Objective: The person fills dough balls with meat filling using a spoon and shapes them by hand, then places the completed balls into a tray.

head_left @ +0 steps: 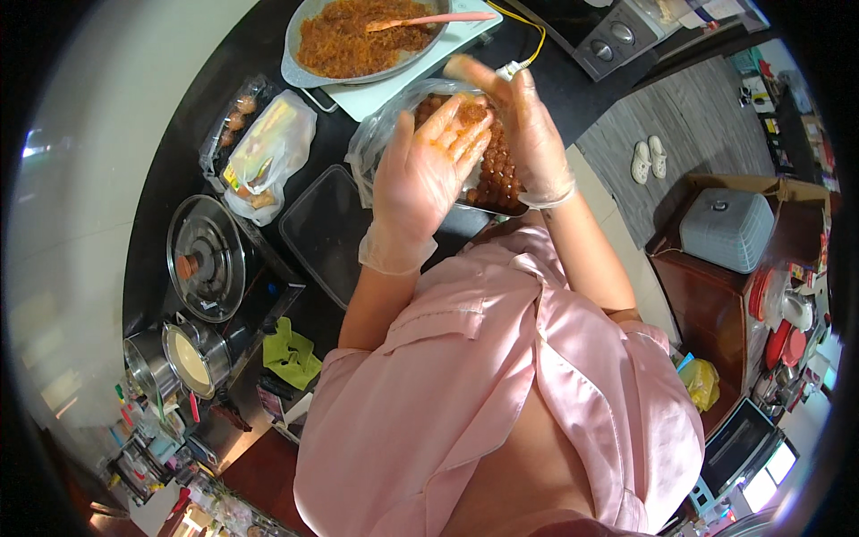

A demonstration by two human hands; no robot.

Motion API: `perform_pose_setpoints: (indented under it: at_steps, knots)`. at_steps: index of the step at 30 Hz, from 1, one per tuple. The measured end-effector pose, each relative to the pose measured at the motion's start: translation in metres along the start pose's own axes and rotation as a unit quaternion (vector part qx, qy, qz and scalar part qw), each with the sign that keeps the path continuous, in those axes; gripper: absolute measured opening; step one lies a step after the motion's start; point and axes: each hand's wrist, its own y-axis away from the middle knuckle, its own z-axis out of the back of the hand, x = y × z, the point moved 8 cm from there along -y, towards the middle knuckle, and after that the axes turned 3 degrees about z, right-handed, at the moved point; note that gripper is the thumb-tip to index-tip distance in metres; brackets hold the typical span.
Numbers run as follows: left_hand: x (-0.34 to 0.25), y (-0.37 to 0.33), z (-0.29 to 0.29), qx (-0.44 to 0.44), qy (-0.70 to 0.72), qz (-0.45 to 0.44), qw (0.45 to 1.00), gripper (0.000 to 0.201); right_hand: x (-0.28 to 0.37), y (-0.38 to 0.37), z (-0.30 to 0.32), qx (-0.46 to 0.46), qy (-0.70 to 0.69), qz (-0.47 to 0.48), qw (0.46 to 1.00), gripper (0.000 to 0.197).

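My left hand (419, 174), in a clear disposable glove, is turned palm up with its fingers stretched out. On those fingers it holds a small lump of orange-brown paste (472, 112), and smears of the paste mark the glove. Close beside it on the right is my right hand (537, 139), gloved too, its fingers extended and slightly blurred. Nothing shows in that hand. Beneath both hands, a tray of brown balls (497, 179) sits in rows, partly covered by the hands and a clear plastic bag (365, 148).
A grey pan (295, 67) of brown paste with a pink spatula (438, 18) stands ahead on a white cooktop (358, 103). To the left are a bagged package (273, 152), eggs (237, 116), a clear plastic tray (322, 224), a glass lid (206, 255) and pots (192, 358).
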Motion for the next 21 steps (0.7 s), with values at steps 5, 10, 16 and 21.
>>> perform_pose_setpoints:
  at_steps: [5, 10, 16, 21]
  knots:
    - [0.001, -0.002, 0.007, -0.034, 0.047, 0.024, 0.998, 0.088, 0.033, 0.009, -0.017, 0.18, 0.357, 0.221, 0.89, 0.043]
    - [-0.005, -0.01, 0.008, 0.165, 0.259, 0.035, 0.951, 0.104, 0.031, 0.033, -0.052, 0.206, 0.514, 0.275, 0.786, 0.054]
    - [-0.01, -0.01, 0.022, 0.015, 0.074, 0.01, 0.997, 0.101, 0.023, 0.018, -0.02, 0.182, 0.579, 0.247, 0.755, 0.065]
    - [0.015, -0.007, 0.005, 0.041, 0.037, 0.064, 0.996, 0.104, 0.02, 0.024, -0.044, 0.229, 0.578, 0.248, 0.743, 0.072]
